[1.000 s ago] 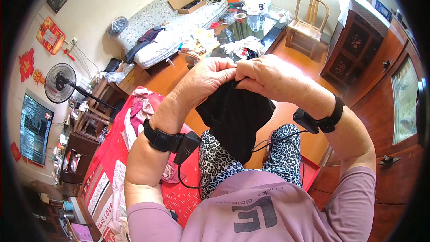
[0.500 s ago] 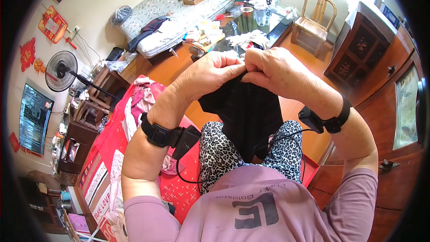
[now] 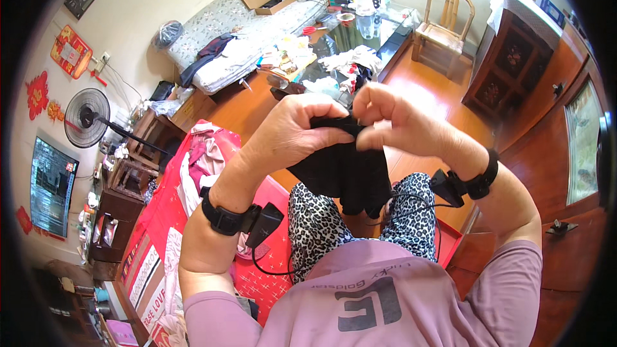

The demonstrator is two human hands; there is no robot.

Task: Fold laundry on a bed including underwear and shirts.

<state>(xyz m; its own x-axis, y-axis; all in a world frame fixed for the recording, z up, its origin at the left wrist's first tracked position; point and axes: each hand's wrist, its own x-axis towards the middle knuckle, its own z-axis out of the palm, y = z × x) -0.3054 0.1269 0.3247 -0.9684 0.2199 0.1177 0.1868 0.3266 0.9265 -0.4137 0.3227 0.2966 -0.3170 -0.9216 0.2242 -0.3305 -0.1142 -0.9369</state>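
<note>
A piece of black cloth (image 3: 344, 170), perhaps a garment, hangs in front of me above my knees. Its upper edge is pinched between the thumb and bent fingers of my left hand (image 3: 308, 128). Close beside that edge is my right hand (image 3: 408, 119), its thumb and curled fingers apart. The right thumb reaches the cloth or lies just next to it. Below, the cloth hangs in loose folds over the gap between my legs in leopard-print trousers (image 3: 318, 222). Each forearm wears a black strap with a small wired box.
To my left is a red patterned bed cover (image 3: 270, 276) with crumpled clothes (image 3: 209, 154). A standing fan (image 3: 87, 115) is beyond. Ahead stand a cluttered glass table (image 3: 360, 35), a daybed (image 3: 222, 67) and a bamboo chair (image 3: 443, 26). Wooden cabinets (image 3: 514, 58) line the right.
The black cloth has been drawn up and hangs shorter. My hands have come slightly lower in view. The right thumb and fingers have parted from their earlier pinch, while the left keeps hold.
</note>
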